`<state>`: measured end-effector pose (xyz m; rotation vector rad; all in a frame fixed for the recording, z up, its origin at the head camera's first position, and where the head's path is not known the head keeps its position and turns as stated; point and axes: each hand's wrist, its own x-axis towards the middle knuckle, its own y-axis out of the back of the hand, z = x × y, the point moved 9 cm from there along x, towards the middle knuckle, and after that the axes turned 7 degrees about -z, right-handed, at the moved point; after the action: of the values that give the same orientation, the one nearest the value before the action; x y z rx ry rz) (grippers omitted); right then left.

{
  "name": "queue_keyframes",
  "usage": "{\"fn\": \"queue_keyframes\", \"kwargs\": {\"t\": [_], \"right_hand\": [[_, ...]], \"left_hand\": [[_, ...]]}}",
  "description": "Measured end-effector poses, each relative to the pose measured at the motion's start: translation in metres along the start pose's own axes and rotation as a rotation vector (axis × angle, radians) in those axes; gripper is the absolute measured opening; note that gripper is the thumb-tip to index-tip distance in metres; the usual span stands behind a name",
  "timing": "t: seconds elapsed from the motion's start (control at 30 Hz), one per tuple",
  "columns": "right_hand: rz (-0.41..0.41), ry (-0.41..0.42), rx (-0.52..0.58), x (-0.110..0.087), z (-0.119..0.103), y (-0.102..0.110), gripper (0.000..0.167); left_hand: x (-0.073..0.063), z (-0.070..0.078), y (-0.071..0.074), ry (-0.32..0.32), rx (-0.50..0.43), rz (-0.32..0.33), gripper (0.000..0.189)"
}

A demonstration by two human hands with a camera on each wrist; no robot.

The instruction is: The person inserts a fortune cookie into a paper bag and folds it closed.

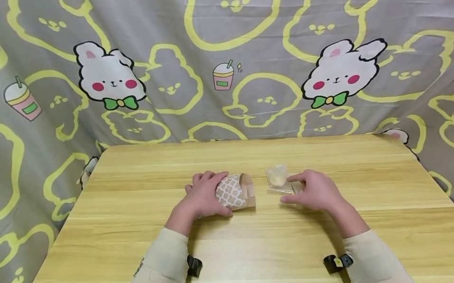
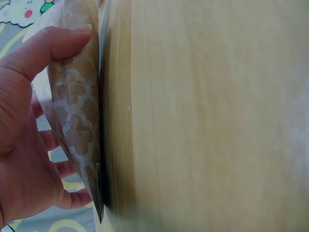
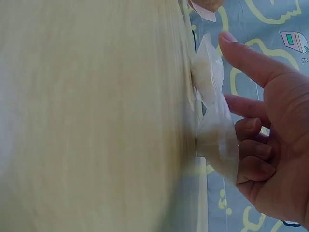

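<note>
My left hand [image 1: 206, 196] grips a brown paper bag [image 1: 230, 192] with a white lattice pattern, thumb on the near side and fingers at the far side. The bag lies on the table with its mouth gaping towards the right. Just right of it is a small clear packet [image 1: 278, 178] with something pale yellow inside. My right hand [image 1: 315, 190] reaches over the packet's right edge, thumb and forefinger spread apart. In the right wrist view, a second translucent packet [image 3: 217, 137] adjoins the first packet [image 3: 207, 72], close beside my curled lower fingers.
The pale wooden table [image 1: 259, 256] stretches around both hands. Behind it and at the sides hangs a grey curtain [image 1: 176, 19] with yellow outlines and white bunny prints. A small black device [image 1: 338, 263] is by the right forearm, and another black device [image 1: 193, 265] by the left.
</note>
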<state>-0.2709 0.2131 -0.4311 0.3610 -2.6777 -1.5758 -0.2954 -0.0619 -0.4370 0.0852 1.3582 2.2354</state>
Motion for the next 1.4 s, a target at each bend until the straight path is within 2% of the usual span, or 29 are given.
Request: {"fn": "queue_keyframes", "kwargs": {"t": [0.1, 0.23, 0.47, 0.8, 1.07, 1.4], "right_hand": [[0.015, 0.008, 0.005, 0.001, -0.001, 0.002, 0.069], [0.023, 0.035, 0.018, 0.009, 0.000, 0.006, 0.077], [-0.036, 0.072, 0.027, 0.028, 0.012, 0.009, 0.100], [-0.117, 0.081, 0.024, 0.041, 0.018, 0.001, 0.118], [-0.164, 0.053, 0.014, 0.044, 0.018, -0.007, 0.120], [-0.189, 0.031, 0.021, 0.046, 0.016, -0.012, 0.112]], "left_hand": [[0.000, -0.001, 0.000, 0.002, 0.003, -0.001, 0.109], [0.002, -0.002, -0.001, 0.003, 0.006, -0.007, 0.110], [0.007, -0.001, -0.003, -0.011, 0.013, -0.011, 0.110], [0.006, 0.002, 0.000, -0.013, 0.009, -0.004, 0.110], [0.004, -0.001, 0.000, -0.001, 0.012, -0.005, 0.110], [0.000, -0.001, 0.001, -0.003, 0.009, 0.000, 0.107]]}}
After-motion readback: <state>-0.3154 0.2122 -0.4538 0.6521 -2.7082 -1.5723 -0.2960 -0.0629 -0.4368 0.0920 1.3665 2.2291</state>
